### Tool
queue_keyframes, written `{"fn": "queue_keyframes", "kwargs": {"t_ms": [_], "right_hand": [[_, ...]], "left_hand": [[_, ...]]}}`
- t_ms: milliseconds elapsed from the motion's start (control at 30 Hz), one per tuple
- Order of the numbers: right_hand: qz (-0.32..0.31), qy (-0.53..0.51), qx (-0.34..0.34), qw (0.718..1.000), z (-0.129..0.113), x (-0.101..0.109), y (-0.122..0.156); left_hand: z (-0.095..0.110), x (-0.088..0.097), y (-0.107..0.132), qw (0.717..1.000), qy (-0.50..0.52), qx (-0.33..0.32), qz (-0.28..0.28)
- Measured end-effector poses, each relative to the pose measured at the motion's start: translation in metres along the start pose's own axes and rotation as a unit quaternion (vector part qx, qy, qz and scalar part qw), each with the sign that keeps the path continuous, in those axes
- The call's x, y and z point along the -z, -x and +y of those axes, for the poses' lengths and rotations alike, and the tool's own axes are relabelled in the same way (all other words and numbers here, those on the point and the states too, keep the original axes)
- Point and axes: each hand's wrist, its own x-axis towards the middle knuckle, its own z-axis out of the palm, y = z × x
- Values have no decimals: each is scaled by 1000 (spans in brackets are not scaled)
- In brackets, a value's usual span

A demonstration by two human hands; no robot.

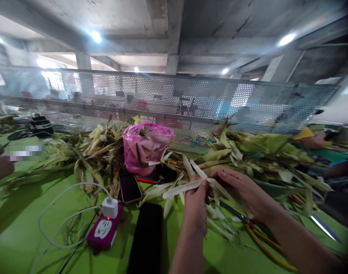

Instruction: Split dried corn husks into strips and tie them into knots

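Observation:
Pale corn husk strips (183, 189) fan out from between my hands, above the green table. My left hand (197, 201) is closed, its thumb pressing the strips where they cross. From the right, my right hand (245, 186) meets the same spot, its fingers closed on the husk; its fingertips are partly hidden. Under my right forearm lie scissors (243, 219) with dark blades and yellow handles. Loose husk scraps (219, 222) are on the table below my hands.
Heaps of corn husks (102, 148) flank a pink plastic bag (146, 150). Nearby are a phone (130, 187), a black oblong object (146, 239), a purple power strip (105, 232) with a white charger and a knife-like blade (323, 226). Another person's hand (1, 169) shows at left. A perforated metal screen (162, 91) stands behind.

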Motion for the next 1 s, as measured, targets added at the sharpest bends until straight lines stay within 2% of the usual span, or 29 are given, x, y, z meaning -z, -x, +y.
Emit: {"fn": "queue_keyframes", "kwargs": {"t_ms": [133, 233, 433, 567, 667, 800, 1000], "right_hand": [[4, 147, 55, 988, 0, 13, 7], [3, 184, 76, 980, 4, 22, 5], [3, 170, 89, 981, 10, 26, 6], [4, 201, 94, 975, 13, 26, 11], [27, 191, 107, 975, 13, 33, 10], [72, 161, 129, 976, 20, 41, 6], [69, 90, 108, 988, 44, 27, 3]], "left_hand": [[1, 0, 1, 1000, -18, -22, 1], [1, -1, 2, 999, -42, -28, -4], [1, 0, 3, 998, -60, -21, -2], [-1, 1, 2, 998, -61, -16, 2], [-2, 2, 2, 998, -60, -3, -14], [-6, 3, 4, 998, -12, 44, -49], [-9, -2, 6, 997, 37, 26, -65]]}}
